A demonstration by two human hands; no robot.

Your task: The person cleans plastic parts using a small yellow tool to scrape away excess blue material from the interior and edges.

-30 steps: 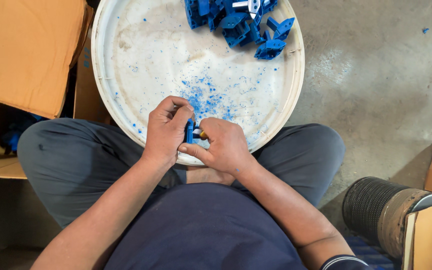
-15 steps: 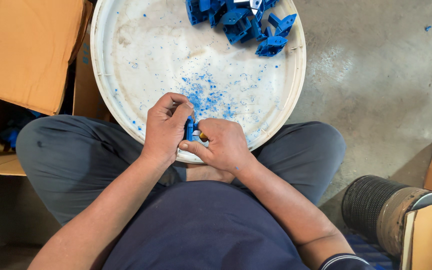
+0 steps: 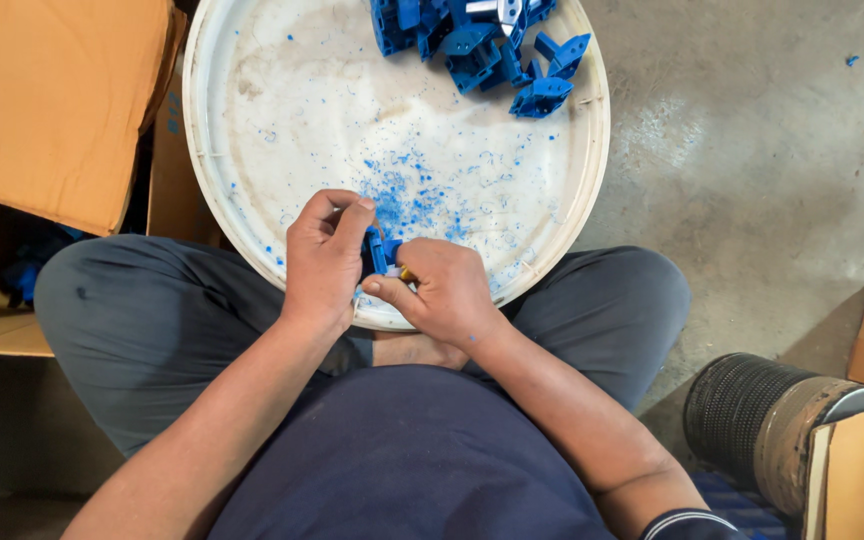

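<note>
Both hands at tray (image 3: 592, 190) near edge. L hand (image 3: 324, 262) pinches blue part (image 3: 382, 250); R hand (image 3: 442, 292) closed on small tool, prob. trimming flash. Shavings (image 3: 407, 195) mid-tray, parts pile (image 3: 482, 40) at far edge. Next needs steady grip, turning the part.

A white round tray (image 3: 252, 150) is speckled with blue shavings (image 3: 407, 195) and carries bright blue plastic parts (image 3: 472, 40); the trousers (image 3: 152, 320) are grey, the cardboard box (image 3: 47, 100) tan.

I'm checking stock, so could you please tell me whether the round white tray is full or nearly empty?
Nearly empty: the white tray holds only a small pile of blue plastic parts at its far edge and scattered blue shavings; the rest is bare.
</note>
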